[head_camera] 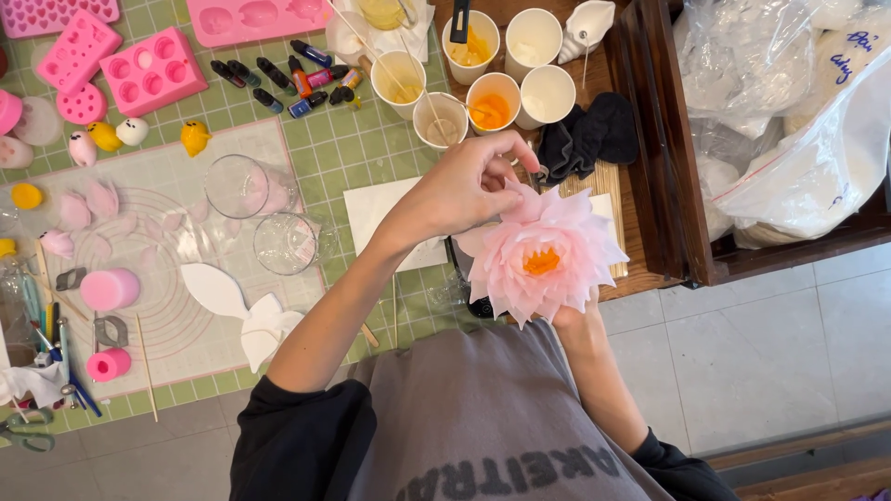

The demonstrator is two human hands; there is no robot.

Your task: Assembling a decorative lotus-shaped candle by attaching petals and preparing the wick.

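Fingers of the left hand (464,190) pinch a pink flower (543,255) petal, the right hand (577,320) gripping beneath, paper cups (492,70) behind.

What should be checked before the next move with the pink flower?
1. Right hand holds the pink flower from below: ok.
2. Left hand has its fingertips on an upper petal: ok.
3. Flower is held apart from the paper cups of orange and yellow liquid: ok.
4. Orange centre faces the camera, in plain view: ok.
5. All petals are whole and attached: cannot tell, the underside is hidden.
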